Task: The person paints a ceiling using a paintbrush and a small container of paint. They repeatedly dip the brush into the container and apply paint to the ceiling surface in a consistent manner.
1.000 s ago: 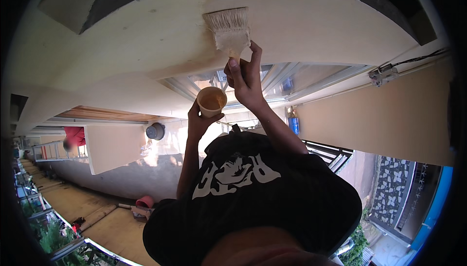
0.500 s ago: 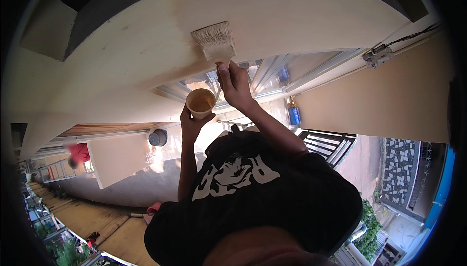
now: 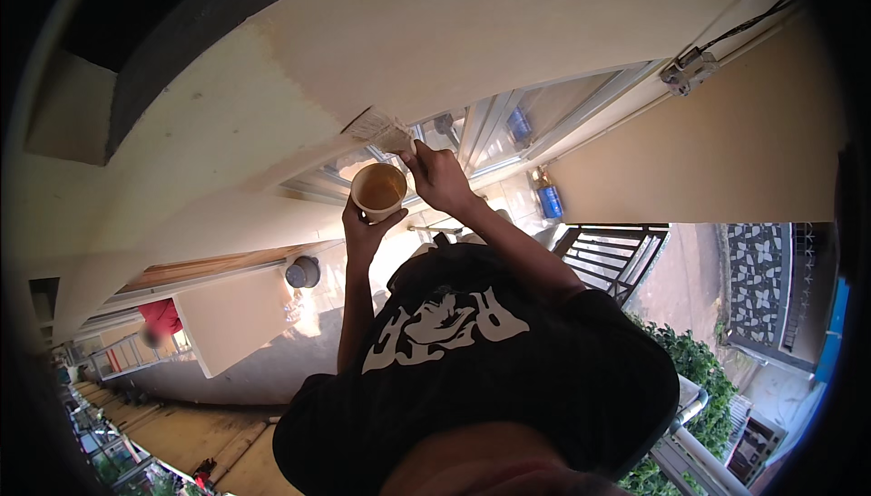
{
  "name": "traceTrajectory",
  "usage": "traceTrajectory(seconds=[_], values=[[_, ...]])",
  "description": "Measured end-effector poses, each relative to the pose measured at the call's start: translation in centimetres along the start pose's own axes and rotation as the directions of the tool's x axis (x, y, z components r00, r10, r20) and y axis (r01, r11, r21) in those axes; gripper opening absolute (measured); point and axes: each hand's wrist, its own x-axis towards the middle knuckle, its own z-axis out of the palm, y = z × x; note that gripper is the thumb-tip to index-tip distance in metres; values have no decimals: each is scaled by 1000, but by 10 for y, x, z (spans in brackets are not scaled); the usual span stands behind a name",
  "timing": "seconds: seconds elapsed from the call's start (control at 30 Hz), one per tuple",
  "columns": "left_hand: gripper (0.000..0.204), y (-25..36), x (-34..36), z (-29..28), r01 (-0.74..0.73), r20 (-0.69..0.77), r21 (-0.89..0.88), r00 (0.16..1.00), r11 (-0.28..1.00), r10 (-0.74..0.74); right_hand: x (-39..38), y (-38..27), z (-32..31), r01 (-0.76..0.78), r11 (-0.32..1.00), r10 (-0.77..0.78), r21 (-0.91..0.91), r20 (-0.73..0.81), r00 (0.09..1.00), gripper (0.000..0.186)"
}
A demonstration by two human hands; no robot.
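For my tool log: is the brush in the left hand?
No, the right hand holds the brush, while the left hand holds the cup.

1. A window (image 3: 494,128) with pale frames and several glass panes.
2. A small pale electrical box (image 3: 688,73) with dark cables (image 3: 748,22) running from its upper end.
3. A plain beige wall (image 3: 708,151) on the right side.
4. A blue container (image 3: 549,201) near the foot of that wall.
5. A dark barred railing (image 3: 610,258) just beyond the container.
6. A dark panel (image 3: 755,278) with pale petal-like shapes, at the far right.
7. Green foliage (image 3: 699,373) below the panel, beside a pale beam (image 3: 703,455).
8. A grey bucket (image 3: 303,272) on the left.
9. A beige slab (image 3: 231,324) near the bucket.
10. Farther left, a person in red (image 3: 161,316), near a ladder (image 3: 116,358).
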Motion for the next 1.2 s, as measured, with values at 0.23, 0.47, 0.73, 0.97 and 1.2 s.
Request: traceTrajectory(seconds=[0.23, 0.47, 0.73, 0.97, 1.2], values=[[76, -3, 4, -1, -23, -3, -29, 1000, 999, 23, -39, 16, -3, -262, 943, 236, 207, 145, 961, 55], [76, 0, -5, -7, -24, -79, -39, 997, 999, 20, 3, -18, -12, -48, 944, 31, 327, 57, 998, 50], [76, -11, 0, -9, -25, -65, -69, 998, 997, 21, -37, 27, -9, -53, 986, 51, -160, -13, 999, 32], [77, -15, 10, -11, 1, -14, -15, 1000, 1000, -2, -7, 23, -155, -182, 834, 38, -522, -275, 961, 27], [78, -11, 0, -15, 4, 0, -28, 1000, 1000, -4, -14, 62, -255, -686, 540, 174, -488, -733, 658, 35]])
